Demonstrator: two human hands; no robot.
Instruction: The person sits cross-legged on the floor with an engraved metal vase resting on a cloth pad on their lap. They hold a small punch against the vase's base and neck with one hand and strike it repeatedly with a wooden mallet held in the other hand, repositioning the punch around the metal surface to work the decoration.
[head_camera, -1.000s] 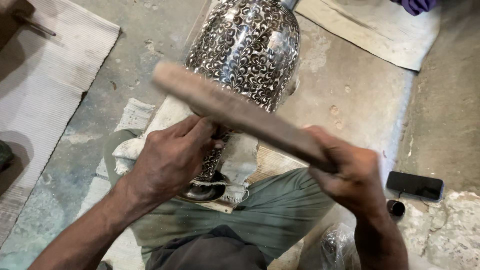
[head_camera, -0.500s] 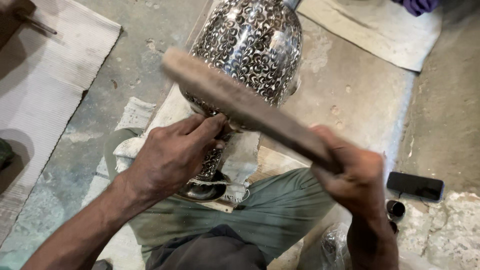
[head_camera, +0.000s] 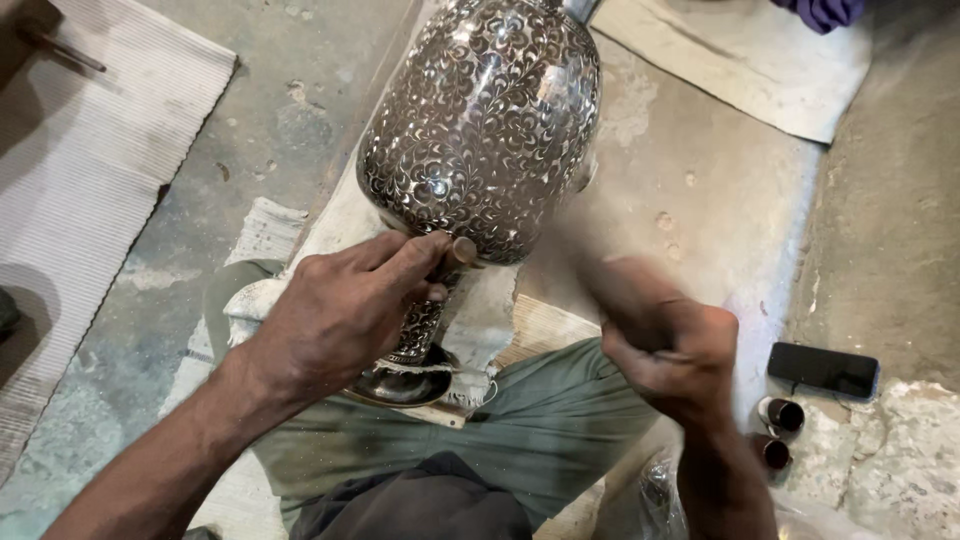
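Open room: lay mostly to the left of the vase, on bare grey floor (head_camera: 300, 110); stretched as far as a ribbed mat (head_camera: 110, 160) at the left edge.
Far side: held a pale mat (head_camera: 740, 70) at the top right, with a bit of purple cloth (head_camera: 820, 12) right at the top edge.
Right edge: crowded by a rough stone ledge (head_camera: 890, 470), a flat black phone (head_camera: 823, 370) and two small round cups (head_camera: 780, 430) just beside it.
Near side: filled by green trousers (head_camera: 540, 430) and a wooden board (head_camera: 530, 330) under a white rag (head_camera: 260, 240).
Vase (head_camera: 480, 130): big, dark and shiny with curly silver patterns; lay tilted, foot toward the person, fat body pointing away.
Left hand (head_camera: 340, 310): sat at the narrow neck just under the fat body; fingers (head_camera: 400, 260) pressed together, pinching a small round-ended punch (head_camera: 462, 250) against the vase.
Right hand (head_camera: 665, 345): blurred, off to the right and apart from the vase; fingers curled shut around a stick (head_camera: 600, 270) too smeared to make out well.
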